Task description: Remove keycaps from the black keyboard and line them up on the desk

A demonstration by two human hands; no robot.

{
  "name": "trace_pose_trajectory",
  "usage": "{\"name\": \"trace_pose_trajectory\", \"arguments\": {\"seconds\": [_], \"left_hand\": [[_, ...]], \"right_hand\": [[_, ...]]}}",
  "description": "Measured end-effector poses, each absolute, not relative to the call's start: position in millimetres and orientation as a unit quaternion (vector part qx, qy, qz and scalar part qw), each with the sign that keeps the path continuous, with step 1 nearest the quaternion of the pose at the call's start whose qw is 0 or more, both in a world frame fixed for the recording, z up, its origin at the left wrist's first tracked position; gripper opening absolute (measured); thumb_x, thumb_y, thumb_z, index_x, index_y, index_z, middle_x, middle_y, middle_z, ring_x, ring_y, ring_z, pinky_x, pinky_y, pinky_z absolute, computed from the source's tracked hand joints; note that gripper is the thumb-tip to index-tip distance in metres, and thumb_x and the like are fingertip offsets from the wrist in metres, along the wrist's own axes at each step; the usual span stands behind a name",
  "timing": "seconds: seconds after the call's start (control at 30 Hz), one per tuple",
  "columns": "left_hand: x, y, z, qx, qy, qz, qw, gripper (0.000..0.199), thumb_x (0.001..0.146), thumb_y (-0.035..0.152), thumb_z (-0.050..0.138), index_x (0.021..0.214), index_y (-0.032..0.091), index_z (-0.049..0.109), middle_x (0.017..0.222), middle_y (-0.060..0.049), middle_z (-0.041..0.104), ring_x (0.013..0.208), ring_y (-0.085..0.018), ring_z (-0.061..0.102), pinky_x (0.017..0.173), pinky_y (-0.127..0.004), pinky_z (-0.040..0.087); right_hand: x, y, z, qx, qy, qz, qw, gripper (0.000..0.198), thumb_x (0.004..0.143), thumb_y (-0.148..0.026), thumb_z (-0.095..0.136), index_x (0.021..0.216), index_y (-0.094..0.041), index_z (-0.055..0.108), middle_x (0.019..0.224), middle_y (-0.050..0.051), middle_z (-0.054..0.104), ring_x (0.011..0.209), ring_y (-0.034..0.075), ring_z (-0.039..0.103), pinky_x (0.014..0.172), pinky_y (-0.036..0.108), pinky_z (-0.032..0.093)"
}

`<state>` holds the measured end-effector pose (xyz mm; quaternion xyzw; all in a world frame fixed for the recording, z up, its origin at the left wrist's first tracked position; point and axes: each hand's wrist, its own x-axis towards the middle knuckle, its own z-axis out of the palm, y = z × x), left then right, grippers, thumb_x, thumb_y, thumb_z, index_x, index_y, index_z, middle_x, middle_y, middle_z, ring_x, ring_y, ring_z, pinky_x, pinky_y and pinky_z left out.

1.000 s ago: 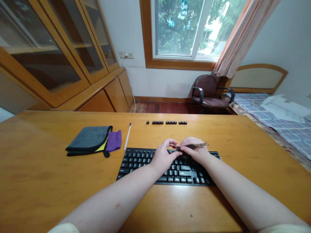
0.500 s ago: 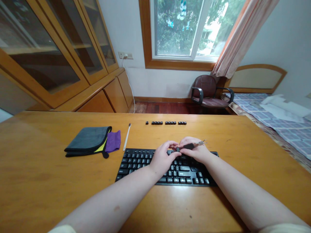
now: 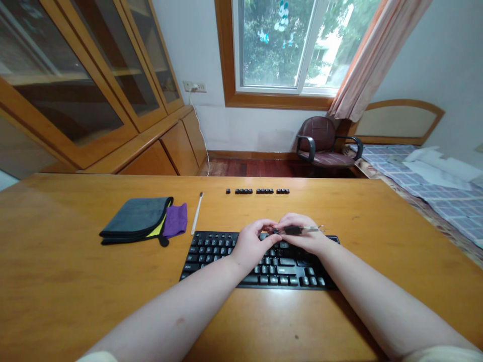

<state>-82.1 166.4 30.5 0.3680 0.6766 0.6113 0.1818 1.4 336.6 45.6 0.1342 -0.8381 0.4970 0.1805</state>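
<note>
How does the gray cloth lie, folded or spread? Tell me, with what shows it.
Folded. The gray cloth shows stacked, black-edged layers along its near side, and a yellow strip shows beside the purple cloth.

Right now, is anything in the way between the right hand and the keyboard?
Nothing that I can see. The right hand, holding a dark-handled tool, is over the back part of the keyboard. The left hand is close beside it, near the tool's tip, not in between. The toothbrush lies off to the left.
</note>
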Motion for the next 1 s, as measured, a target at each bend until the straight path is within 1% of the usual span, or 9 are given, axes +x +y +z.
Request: {"name": "trace_pose_trajectory", "arguments": {"seconds": [0.1, 0.2, 0.33, 0.5, 0.63, 0.77, 0.87, 0.93, 1.0], "left_hand": [[-81, 169, 31, 0.353, 0.659, 0.639, 0.183, 0.029, 0.072, 0.027, 0.068, 0.099, 0.017, 0.059, 0.093, -0.005, 0.064, 0.089, -0.015, 0.061, 0.084, -0.03, 0.049], [-80, 169, 31, 0.352, 0.655, 0.646, 0.174, 0.032, 0.073, 0.025, 0.067, 0.102, 0.018, 0.056, 0.096, -0.005, 0.063, 0.092, -0.015, 0.06, 0.087, -0.03, 0.048], [-80, 168, 30, 0.369, 0.665, 0.632, 0.148, 0.032, 0.073, 0.021, 0.067, 0.104, 0.019, 0.056, 0.096, -0.003, 0.064, 0.092, -0.014, 0.061, 0.087, -0.03, 0.048], [-80, 165, 35, 0.409, 0.683, 0.593, 0.119, 0.018, 0.076, 0.023, 0.064, 0.094, 0.021, 0.064, 0.093, -0.002, 0.067, 0.088, -0.014, 0.062, 0.084, -0.029, 0.049], [-81, 165, 41, 0.407, 0.689, 0.593, 0.094, 0.015, 0.076, 0.023, 0.064, 0.091, 0.022, 0.068, 0.095, -0.003, 0.068, 0.092, -0.017, 0.062, 0.088, -0.033, 0.048], [-83, 163, 41, 0.391, 0.697, 0.6, 0.04, 0.015, 0.074, 0.022, 0.066, 0.089, 0.023, 0.069, 0.111, -0.005, 0.063, 0.106, -0.019, 0.057, 0.098, -0.039, 0.042], [-84, 162, 38, 0.388, 0.691, 0.609, 0.028, 0.015, 0.075, 0.023, 0.065, 0.09, 0.022, 0.068, 0.104, -0.005, 0.065, 0.102, -0.019, 0.059, 0.096, -0.038, 0.044], [-85, 163, 35, 0.381, 0.684, 0.62, 0.042, 0.015, 0.076, 0.023, 0.064, 0.091, 0.021, 0.067, 0.096, -0.005, 0.066, 0.094, -0.018, 0.061, 0.091, -0.036, 0.048], [-84, 165, 31, 0.363, 0.68, 0.634, 0.059, 0.017, 0.075, 0.024, 0.065, 0.092, 0.019, 0.065, 0.093, -0.005, 0.066, 0.09, -0.017, 0.062, 0.087, -0.034, 0.05]], "right_hand": [[1, 335, 47, 0.123, -0.831, 0.509, 0.187, 0.024, 0.079, -0.034, 0.063, 0.098, -0.021, 0.068, 0.086, 0.007, 0.066, 0.08, 0.018, 0.062, 0.073, 0.032, 0.051], [0, 334, 44, 0.07, -0.816, 0.537, 0.201, 0.018, 0.084, -0.032, 0.057, 0.09, -0.02, 0.07, 0.082, 0.006, 0.066, 0.075, 0.016, 0.062, 0.071, 0.032, 0.052], [1, 333, 41, 0.03, -0.817, 0.54, 0.199, 0.018, 0.083, -0.031, 0.057, 0.083, -0.019, 0.07, 0.08, 0.006, 0.066, 0.073, 0.016, 0.063, 0.068, 0.03, 0.052], [1, 332, 44, 0.014, -0.805, 0.568, 0.168, 0.024, 0.084, -0.034, 0.056, 0.073, -0.017, 0.068, 0.073, 0.005, 0.064, 0.066, 0.015, 0.062, 0.066, 0.029, 0.053], [0, 330, 43, 0.004, -0.78, 0.606, 0.155, 0.024, 0.082, -0.037, 0.058, 0.074, -0.017, 0.068, 0.072, 0.005, 0.064, 0.063, 0.015, 0.062, 0.062, 0.029, 0.053], [0, 330, 36, -0.03, -0.733, 0.669, 0.118, 0.034, 0.084, -0.046, 0.052, 0.087, -0.017, 0.069, 0.073, 0.006, 0.067, 0.065, 0.018, 0.064, 0.063, 0.032, 0.053], [-2, 334, 32, -0.041, -0.736, 0.654, 0.169, 0.046, 0.089, -0.052, 0.038, 0.101, -0.019, 0.067, 0.093, 0.009, 0.069, 0.085, 0.021, 0.064, 0.079, 0.038, 0.051], [-3, 338, 31, -0.036, -0.761, 0.603, 0.237, 0.042, 0.089, -0.049, 0.038, 0.104, -0.021, 0.066, 0.107, 0.009, 0.065, 0.101, 0.023, 0.059, 0.091, 0.042, 0.044], [-3, 340, 32, -0.036, -0.774, 0.565, 0.285, 0.033, 0.089, -0.042, 0.044, 0.103, -0.022, 0.066, 0.102, 0.008, 0.065, 0.1, 0.022, 0.058, 0.093, 0.041, 0.042]]}}
